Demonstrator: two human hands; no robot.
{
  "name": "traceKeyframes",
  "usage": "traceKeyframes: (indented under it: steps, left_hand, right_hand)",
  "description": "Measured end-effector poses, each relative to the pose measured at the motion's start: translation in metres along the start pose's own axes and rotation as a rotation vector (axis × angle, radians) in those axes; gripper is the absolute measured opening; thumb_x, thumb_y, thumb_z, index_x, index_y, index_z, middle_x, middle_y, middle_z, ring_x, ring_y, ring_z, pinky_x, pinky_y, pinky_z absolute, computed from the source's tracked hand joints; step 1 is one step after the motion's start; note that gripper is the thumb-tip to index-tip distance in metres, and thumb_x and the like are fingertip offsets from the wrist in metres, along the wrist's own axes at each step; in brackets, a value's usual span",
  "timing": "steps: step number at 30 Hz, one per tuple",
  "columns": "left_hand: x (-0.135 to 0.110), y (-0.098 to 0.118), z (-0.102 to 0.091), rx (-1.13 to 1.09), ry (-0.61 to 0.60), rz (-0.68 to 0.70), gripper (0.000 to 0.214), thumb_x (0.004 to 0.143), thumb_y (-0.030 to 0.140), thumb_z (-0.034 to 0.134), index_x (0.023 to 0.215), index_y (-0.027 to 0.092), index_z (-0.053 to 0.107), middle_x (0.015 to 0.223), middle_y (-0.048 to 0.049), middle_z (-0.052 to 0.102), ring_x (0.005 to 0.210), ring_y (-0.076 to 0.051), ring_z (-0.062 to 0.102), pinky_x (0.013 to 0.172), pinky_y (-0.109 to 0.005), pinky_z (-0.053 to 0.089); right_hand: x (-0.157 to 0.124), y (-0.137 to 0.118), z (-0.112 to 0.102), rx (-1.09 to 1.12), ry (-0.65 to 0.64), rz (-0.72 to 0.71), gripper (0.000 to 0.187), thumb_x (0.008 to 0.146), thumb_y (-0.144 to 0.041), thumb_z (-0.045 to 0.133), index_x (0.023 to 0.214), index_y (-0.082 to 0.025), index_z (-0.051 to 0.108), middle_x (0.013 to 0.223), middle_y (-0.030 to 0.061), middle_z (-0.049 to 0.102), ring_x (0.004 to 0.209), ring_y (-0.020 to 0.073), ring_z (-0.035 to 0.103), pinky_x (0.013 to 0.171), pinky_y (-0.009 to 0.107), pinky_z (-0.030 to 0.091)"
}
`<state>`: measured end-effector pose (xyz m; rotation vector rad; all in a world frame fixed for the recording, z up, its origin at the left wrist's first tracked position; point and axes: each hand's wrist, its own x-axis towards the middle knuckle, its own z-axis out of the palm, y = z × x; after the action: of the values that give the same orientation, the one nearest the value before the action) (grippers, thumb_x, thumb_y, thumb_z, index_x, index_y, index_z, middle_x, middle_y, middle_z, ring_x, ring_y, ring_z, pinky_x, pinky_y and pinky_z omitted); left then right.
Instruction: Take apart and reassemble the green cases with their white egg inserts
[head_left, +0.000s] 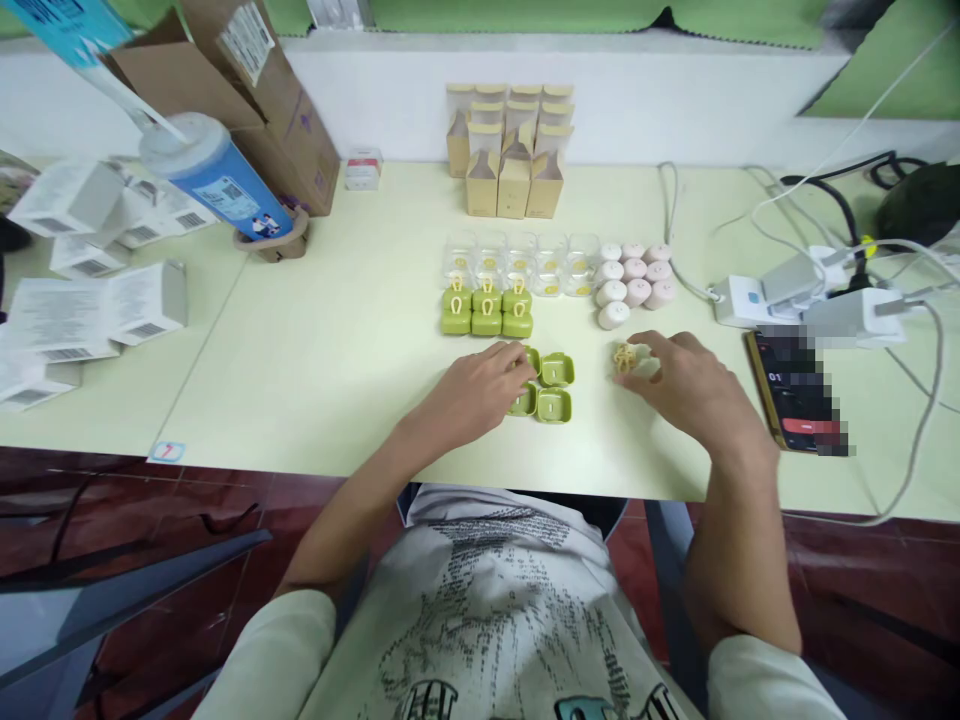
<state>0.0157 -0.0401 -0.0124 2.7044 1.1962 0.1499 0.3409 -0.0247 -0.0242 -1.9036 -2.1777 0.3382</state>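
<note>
My left hand (487, 388) reaches over a group of small olive-green open cups (556, 370), its bent fingers on the left ones and partly covering them. My right hand (686, 385) has thumb and index finger around a small heap of pale yellow loop-shaped pieces (624, 357) on the table. Behind the left hand stand several closed green cases (486, 322) with yellow loops on top. Farther back are rows of clear plastic cases (551, 262) with yellow marks inside. To their right sit several pale pink and white rounded pieces (634, 270).
Open kraft boxes (514, 190) stand by the wall. White cartons (67, 310), a blue bottle (232, 185) and a cardboard box (281, 120) are on the left. A phone (795, 390), a power strip (739, 302) and cables lie right. The table's front edge (360, 470) is near me.
</note>
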Motion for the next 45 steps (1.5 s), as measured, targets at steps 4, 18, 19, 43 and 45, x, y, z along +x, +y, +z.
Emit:
traceKeyframes:
  steps: [4,18,19,43,45]
  left_hand:
    - [0.008,0.001,0.011,-0.051,0.035,-0.054,0.014,0.117,0.018,0.057,0.122,0.018,0.069,0.124,-0.0111,0.081,0.116,-0.028,0.076,0.092,-0.038,0.059]
    - [0.001,-0.020,0.007,-0.192,0.036,-0.038,0.008,0.114,0.022,0.071,0.111,0.021,0.079,0.115,-0.0050,0.085,0.118,-0.027,0.075,0.096,-0.040,0.057]
    - [0.001,-0.020,0.007,-0.204,0.036,-0.037,0.008,0.113,0.023,0.073,0.109,0.021,0.079,0.112,-0.0045,0.085,0.116,-0.027,0.075,0.095,-0.039,0.057]
    - [-0.009,-0.025,0.003,-0.219,0.037,-0.187,0.034,0.106,0.016,0.071,0.139,0.020,0.064,0.148,-0.0146,0.077,0.143,-0.036,0.072,0.117,-0.055,0.064]
    - [-0.010,-0.024,0.001,-0.282,0.131,-0.165,0.042,0.104,0.012,0.069,0.144,0.022,0.061,0.150,-0.0136,0.076,0.144,-0.033,0.073,0.119,-0.052,0.063]
  right_hand:
    - [0.011,-0.002,0.015,-0.057,-0.089,0.003,0.018,0.104,-0.027,0.070,0.119,-0.024,0.079,0.106,0.0124,0.075,0.079,0.0271,0.073,0.070,0.037,0.051]
    - [0.000,-0.010,-0.017,0.322,0.146,-0.169,0.018,0.102,-0.027,0.068,0.112,-0.024,0.083,0.087,0.0069,0.083,0.072,0.0263,0.078,0.078,0.043,0.064]
    - [-0.001,-0.014,-0.019,0.387,0.166,-0.166,0.016,0.103,-0.032,0.071,0.109,-0.024,0.083,0.087,0.0069,0.083,0.074,0.0269,0.080,0.079,0.043,0.066]
    - [-0.002,-0.083,0.016,0.834,0.217,-0.413,0.008,0.100,-0.035,0.091,0.093,-0.032,0.093,0.098,0.0054,0.091,0.091,0.0286,0.088,0.083,0.047,0.075]
    - [-0.003,-0.084,0.017,0.811,0.239,-0.430,0.010,0.102,-0.033,0.088,0.094,-0.033,0.093,0.100,0.0046,0.091,0.091,0.0285,0.088,0.085,0.048,0.076]
